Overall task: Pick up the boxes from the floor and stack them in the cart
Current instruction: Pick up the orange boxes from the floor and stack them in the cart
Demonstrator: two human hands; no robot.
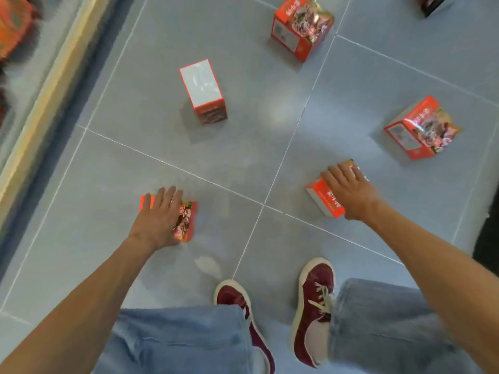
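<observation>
Boxes in orange-red print lie scattered on the grey-blue tiled floor [270,136], five of them, all well apart. The person bends over them with both bare arms stretched down. The left hand [159,214] lies on top of the near left box [186,222], fingers spread and fairly straight across its upper face; the thumb is hidden, so whether this hand actually grips the box cannot be told. The right hand [351,193] rests flat on the near right box [326,201], fingers straight and reaching over its far edge, thumb stretched out to the side, not curled round anything. Both of these boxes sit on the floor, one on either side of a crossing of tile seams. Farther out, the white-faced box [202,87] stands with a plain pale side turned upward, left of centre. The far box [301,25] stands near the top of the view with a pictured face showing, just left of a seam. The side box [421,128] lies at the right, beyond the right hand, tilted relative to the tile lines. Two maroon shoes [314,306] with pale soles stand on the floor below the hands, under light blue jeans [189,341]. Along the left edge runs a pale shelf edge [51,85], with blurred orange packs [13,22] behind it.
</observation>
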